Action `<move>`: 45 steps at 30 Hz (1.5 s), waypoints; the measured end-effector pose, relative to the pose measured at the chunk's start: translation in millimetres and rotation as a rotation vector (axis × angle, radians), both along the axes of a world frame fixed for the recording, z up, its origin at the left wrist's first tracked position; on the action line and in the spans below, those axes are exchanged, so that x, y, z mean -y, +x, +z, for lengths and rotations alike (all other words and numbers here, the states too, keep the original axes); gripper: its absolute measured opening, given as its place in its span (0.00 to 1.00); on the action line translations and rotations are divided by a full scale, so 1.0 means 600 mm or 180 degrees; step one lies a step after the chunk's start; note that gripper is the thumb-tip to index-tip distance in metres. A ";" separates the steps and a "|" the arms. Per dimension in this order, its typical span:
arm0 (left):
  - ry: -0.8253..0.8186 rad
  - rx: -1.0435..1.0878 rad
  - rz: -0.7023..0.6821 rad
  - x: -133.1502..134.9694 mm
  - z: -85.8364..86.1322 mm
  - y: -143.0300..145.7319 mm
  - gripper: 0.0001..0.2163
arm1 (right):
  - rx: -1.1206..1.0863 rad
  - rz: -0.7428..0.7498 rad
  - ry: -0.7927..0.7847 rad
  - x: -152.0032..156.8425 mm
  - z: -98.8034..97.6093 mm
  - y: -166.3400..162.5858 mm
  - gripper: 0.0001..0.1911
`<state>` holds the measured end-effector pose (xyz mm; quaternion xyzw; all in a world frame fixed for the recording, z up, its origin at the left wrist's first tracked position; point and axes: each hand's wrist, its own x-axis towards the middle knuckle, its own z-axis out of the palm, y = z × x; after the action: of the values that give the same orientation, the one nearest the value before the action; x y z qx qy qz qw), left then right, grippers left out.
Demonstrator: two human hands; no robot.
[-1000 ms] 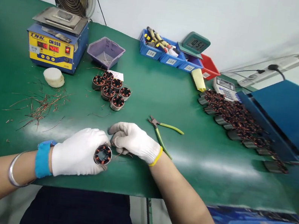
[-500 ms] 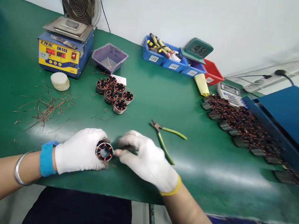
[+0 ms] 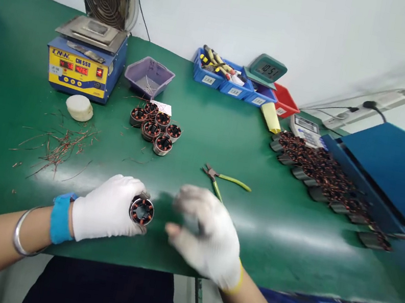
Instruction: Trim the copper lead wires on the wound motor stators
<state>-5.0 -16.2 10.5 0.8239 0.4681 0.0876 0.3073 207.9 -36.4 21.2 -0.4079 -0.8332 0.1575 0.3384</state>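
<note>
My left hand (image 3: 107,208), in a white glove with a blue cuff, is closed round a small round motor stator (image 3: 141,211) with copper windings, held just above the green table (image 3: 197,135) near its front edge. My right hand (image 3: 207,235), also gloved, hovers a little to the right of the stator, blurred by motion, fingers loosely curled and apart from it. Whether anything is pinched in them I cannot make out. Green-handled cutters (image 3: 221,180) lie just beyond the right hand.
A cluster of several stators (image 3: 154,125) sits mid-table, more stators in a long row (image 3: 323,174) at right beside a blue machine (image 3: 398,163). A solder pot (image 3: 83,62), white puck (image 3: 80,107), purple tray (image 3: 148,76), blue bins (image 3: 230,81) and wire scraps (image 3: 58,145) are also present.
My right hand has pulled away from the stator, toward the right and the table's front edge. The left hand keeps its hold on the stator.
</note>
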 end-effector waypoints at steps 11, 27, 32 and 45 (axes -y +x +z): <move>0.0002 0.0048 0.0028 0.003 -0.007 -0.004 0.13 | 0.1249 0.0233 0.0013 0.065 -0.056 -0.008 0.06; -0.1771 0.1486 0.0477 -0.001 0.008 -0.015 0.28 | 0.0628 -0.0179 -0.0925 0.028 -0.021 -0.022 0.08; -0.3163 0.2071 0.0204 0.003 0.020 -0.029 0.22 | 0.0165 0.0079 -0.1167 0.027 0.006 -0.024 0.07; -0.0773 0.2054 -0.0737 0.050 0.016 -0.032 0.11 | 0.0304 0.0579 -0.1915 0.015 0.044 0.006 0.05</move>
<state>-24.4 -46.2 20.3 0.7588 0.2577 0.2516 0.5427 211.3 -45.3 47.4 -0.4205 -0.7973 0.4072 0.1476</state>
